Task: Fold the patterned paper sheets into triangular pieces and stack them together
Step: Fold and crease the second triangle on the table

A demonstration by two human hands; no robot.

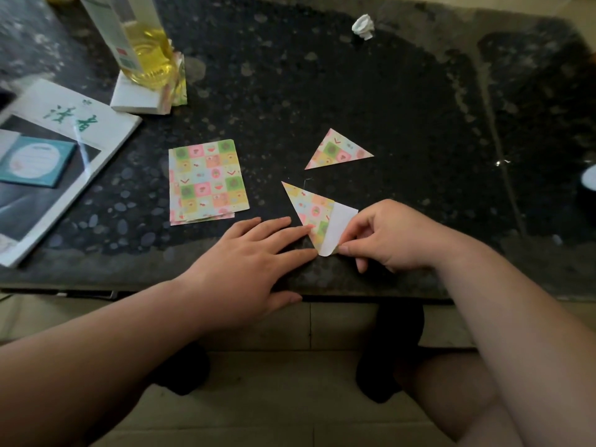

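Pinching the white flap (338, 227) on the half-folded sheet's (311, 211) right side with my right hand (387, 235); left hand (248, 256), fingers straight, pins its left edge.

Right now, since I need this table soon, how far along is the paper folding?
One folded triangle lies finished. A half-folded sheet is in hand: the left hand presses it flat, the right hand pinches its lower corner. The pile of flat patterned sheets waits unfolded, and nothing is stacked yet.
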